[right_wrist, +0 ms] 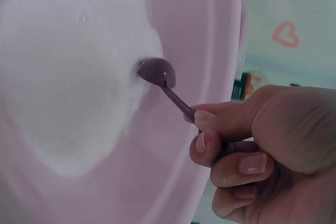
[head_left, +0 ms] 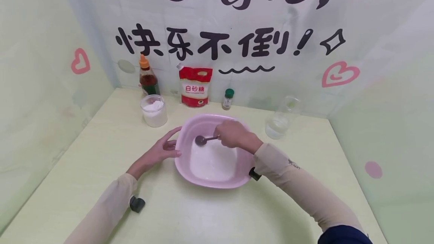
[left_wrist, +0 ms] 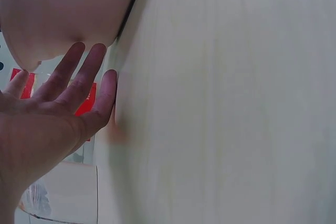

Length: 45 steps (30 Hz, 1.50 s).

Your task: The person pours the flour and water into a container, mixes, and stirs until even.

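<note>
A pink plastic basin [head_left: 183, 174] sits on the table with a layer of smooth white stuff [right_wrist: 68, 93] across its bottom. My left hand [head_left: 159, 151] is at the basin's left side, its fingers spread and fairly straight. In the left wrist view, fingertips [left_wrist: 96, 48] meet the outer wall. Over the basin, my right hand [head_left: 234, 134] pinches the thin handle of a dark measuring spoon [head_left: 200, 141] between thumb and curled fingers. The spoon's round bowl dips at the edge of the white layer in the right wrist view.
Behind the basin stand an orange-capped sauce bottle [head_left: 148, 80], a clear jar of white powder [head_left: 155, 114], a red-and-white sugar pouch [head_left: 195, 87] and a small green-capped bottle [head_left: 228, 99]. A clear vessel [head_left: 278, 123] with liquid is at the right. The printed backdrop borders the table.
</note>
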Motion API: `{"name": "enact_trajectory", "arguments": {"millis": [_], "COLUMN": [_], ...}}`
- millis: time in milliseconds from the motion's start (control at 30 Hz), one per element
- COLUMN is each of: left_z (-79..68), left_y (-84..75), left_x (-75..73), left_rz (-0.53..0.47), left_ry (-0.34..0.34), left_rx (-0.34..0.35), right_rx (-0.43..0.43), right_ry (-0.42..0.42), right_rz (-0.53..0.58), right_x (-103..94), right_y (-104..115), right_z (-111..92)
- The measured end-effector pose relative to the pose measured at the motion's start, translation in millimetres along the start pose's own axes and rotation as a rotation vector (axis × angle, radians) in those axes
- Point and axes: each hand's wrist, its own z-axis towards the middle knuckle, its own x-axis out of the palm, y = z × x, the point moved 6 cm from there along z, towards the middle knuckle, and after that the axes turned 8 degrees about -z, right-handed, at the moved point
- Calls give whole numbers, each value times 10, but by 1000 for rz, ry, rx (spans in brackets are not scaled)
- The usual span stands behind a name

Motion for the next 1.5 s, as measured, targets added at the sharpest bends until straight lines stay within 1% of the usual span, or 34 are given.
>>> {"name": "enact_trajectory", "arguments": {"millis": [67,200,267,333,433,533,633,733,833,900,1000,1067,1200,1300,1367,1500], "left_z": [-17,-55,-67,-75,-73,-54,-35,-26,-14,-5,7,13,19,18,18,20], "left_y": [26,75,87,91,83,69,55,51,49,44,33,26,25,22,18,12], "left_x": [-3,-16,-13,-9,-2,-4,-8,-6,10,10,7,2,4,0,-1,5], "left_rz": [-5,5,13,16,16,21,31,31,32,29,20,16,12,12,17,26], "left_ry": [-4,-17,-13,-8,-1,-4,-13,-16,-1,1,0,-3,1,-2,-4,-3], "left_rx": [-9,-26,-27,-26,-23,-24,-28,-34,-25,-16,-2,4,8,5,3,-4], "right_rx": [-29,-98,-132,-150,-129,-60,9,45,47,25,-38,-78,-110,-95,-79,18], "right_ry": [15,64,86,109,140,166,166,157,141,121,99,108,151,164,162,163], "right_rz": [18,112,144,153,135,91,54,49,47,46,55,71,102,95,73,36], "right_x": [29,110,153,193,213,186,136,109,106,101,99,112,146,147,139,116], "right_y": [103,270,311,307,215,44,-131,-235,-241,-193,-60,34,132,93,17,-220], "right_z": [-32,-162,-245,-323,-418,-479,-492,-472,-441,-416,-379,-365,-382,-418,-443,-477]}}
